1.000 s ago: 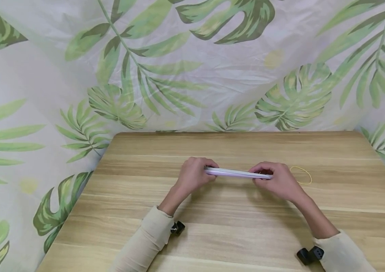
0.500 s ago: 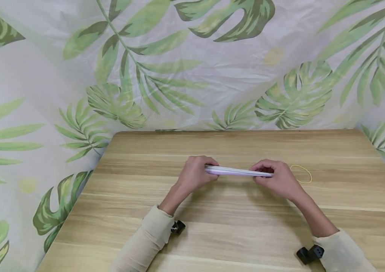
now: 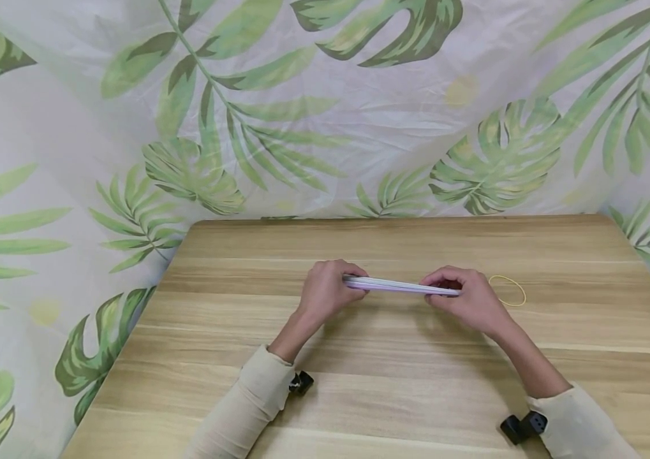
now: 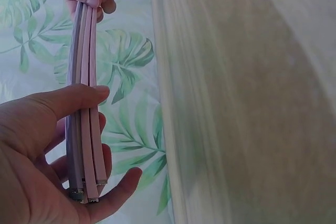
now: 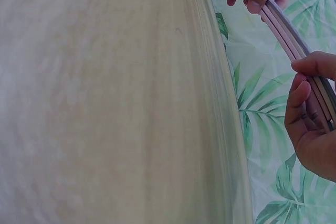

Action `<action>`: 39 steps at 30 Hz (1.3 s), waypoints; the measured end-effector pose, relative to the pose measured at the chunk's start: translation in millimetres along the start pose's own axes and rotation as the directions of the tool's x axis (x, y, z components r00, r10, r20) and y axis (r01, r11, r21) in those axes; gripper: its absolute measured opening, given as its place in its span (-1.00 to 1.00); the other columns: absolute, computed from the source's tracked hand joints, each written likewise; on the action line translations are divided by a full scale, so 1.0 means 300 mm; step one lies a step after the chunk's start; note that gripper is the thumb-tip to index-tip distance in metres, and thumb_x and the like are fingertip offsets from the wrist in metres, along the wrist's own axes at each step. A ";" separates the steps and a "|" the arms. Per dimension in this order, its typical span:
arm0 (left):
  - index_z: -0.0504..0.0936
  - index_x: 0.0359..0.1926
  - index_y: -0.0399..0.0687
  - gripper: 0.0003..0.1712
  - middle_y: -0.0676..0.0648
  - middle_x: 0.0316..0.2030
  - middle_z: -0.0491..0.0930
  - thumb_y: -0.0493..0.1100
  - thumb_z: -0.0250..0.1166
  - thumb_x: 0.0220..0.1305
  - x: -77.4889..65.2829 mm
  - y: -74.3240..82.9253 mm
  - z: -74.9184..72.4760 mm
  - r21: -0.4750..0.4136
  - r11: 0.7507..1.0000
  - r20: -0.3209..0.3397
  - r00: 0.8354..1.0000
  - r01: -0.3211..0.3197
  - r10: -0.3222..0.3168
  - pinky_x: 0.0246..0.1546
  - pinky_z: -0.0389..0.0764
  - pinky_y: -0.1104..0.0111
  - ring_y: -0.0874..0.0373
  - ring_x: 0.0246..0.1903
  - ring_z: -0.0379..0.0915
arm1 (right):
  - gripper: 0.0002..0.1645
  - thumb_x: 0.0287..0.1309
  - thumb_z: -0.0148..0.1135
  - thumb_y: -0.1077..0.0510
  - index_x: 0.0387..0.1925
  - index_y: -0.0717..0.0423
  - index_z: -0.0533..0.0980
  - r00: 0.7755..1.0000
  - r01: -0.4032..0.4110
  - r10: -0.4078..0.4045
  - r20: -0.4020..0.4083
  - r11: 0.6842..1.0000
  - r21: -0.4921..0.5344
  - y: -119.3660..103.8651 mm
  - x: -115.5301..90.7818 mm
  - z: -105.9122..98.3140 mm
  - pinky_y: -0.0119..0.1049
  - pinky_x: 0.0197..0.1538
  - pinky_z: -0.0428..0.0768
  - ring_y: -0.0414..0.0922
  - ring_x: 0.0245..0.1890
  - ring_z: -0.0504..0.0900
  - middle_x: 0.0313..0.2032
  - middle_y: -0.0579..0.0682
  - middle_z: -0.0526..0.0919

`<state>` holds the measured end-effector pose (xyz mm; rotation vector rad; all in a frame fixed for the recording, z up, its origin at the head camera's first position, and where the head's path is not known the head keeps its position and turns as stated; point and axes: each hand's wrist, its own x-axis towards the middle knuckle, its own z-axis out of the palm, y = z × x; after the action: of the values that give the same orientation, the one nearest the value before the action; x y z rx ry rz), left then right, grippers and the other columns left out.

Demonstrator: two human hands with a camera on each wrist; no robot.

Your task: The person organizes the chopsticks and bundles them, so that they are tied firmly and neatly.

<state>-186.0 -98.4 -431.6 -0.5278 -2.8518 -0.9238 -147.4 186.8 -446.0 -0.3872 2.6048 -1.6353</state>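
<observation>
Both hands hold one bundle of several long, thin strips point(image 3: 395, 285) above the wooden table, its length running from left to right. In the left wrist view the strips point(image 4: 86, 51) look pinkish and grey, with small shiny bits at the near end. My left hand point(image 3: 326, 288) grips the left end, its thumb point(image 4: 79, 97) across one side and fingers behind. The other end is pinched by my right hand point(image 3: 470, 299), thumb and fingers on opposite sides. Seen from the right wrist, the strips point(image 5: 281, 31) lie close together with narrow gaps.
A thin yellow rubber band point(image 3: 525, 296) lies on the wooden table point(image 3: 393, 389) just beyond my right hand. Leaf-patterned cloth point(image 3: 302, 115) hangs behind the table and at both sides. A black wrist device point(image 3: 522, 428) sits at each sleeve.
The head view has shifted slightly, so hands and table edge appear a little higher. Both hands keep their grip on the strips, and the rubber band stays on the table.
</observation>
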 end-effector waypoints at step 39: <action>0.84 -0.26 0.15 -0.78 0.20 -0.47 0.73 0.12 0.62 0.21 0.004 -0.010 -0.034 0.110 0.913 0.241 0.901 -0.394 0.360 -0.45 0.44 0.42 0.35 -0.55 0.38 | -0.76 0.13 0.55 0.35 -0.13 0.25 0.76 0.996 0.000 -0.008 0.085 0.996 0.092 0.015 0.004 -0.028 -0.43 -0.17 0.62 -0.31 -0.25 0.69 -0.24 0.11 0.82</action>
<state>-188.4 -106.2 -424.9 -1.1762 -2.8100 -0.6007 -150.8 195.9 -446.1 -0.4473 2.4594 -1.6931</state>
